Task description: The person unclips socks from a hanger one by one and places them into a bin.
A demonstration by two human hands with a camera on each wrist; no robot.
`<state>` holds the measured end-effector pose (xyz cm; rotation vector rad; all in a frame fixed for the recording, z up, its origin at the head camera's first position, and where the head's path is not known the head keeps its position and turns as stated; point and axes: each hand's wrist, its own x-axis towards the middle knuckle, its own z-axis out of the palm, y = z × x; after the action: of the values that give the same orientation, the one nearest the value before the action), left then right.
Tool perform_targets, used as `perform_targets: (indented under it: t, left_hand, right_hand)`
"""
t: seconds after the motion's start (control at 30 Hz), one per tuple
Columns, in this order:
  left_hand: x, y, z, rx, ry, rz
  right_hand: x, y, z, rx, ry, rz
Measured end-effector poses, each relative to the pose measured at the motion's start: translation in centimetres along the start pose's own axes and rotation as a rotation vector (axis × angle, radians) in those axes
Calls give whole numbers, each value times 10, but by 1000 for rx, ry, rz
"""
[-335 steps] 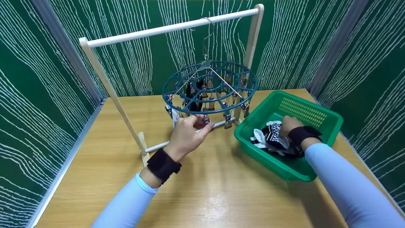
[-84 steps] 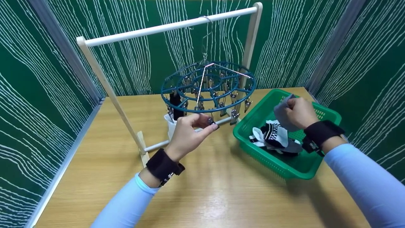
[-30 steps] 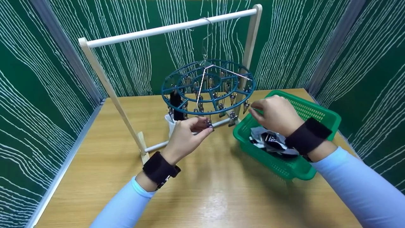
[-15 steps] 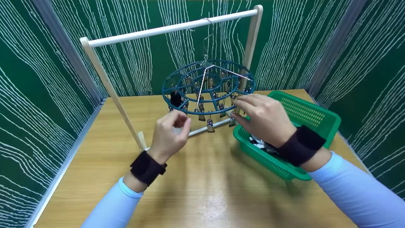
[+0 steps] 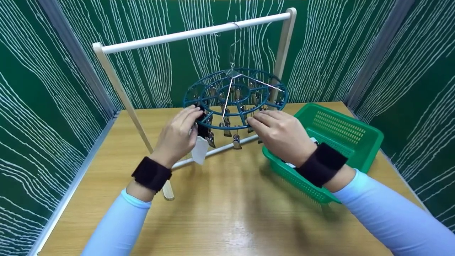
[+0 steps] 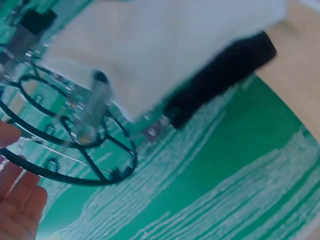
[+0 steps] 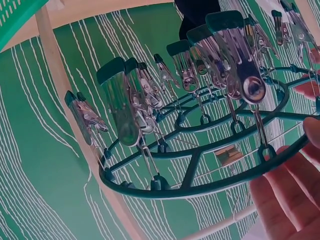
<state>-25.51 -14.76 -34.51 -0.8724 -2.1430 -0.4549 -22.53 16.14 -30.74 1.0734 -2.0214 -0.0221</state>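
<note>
A round green clip hanger hangs by a metal hook from a rack's white bar. Several metal clips dangle under its rings. My left hand holds the rim at the left, thumb on one side and fingers on the other. My right hand grips the rim at the front right the same way; the right wrist view shows the ring between thumb and fingers. Beside my left hand hang a white sock and a black sock, blurred in the left wrist view.
A green plastic basket stands at the right; my right arm hides most of the socks in it. The wooden rack stands on a wooden table, with green patterned panels around.
My left hand has let go of a clip and moved left to the rim. My right hand, which held a grey sock above the basket, has left it there and come to the rim.
</note>
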Motion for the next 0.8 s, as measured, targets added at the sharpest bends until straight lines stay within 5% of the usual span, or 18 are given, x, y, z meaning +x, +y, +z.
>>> perform_targets:
  t: [0.23,0.8]
  left_hand:
    - [1,-10,-3,71,0,92]
    - [4,-6,-4,-40,80,297]
  right_hand:
    - [-2,0,1,-8,-9,-10]
    - [-17,20,2,56,32,100]
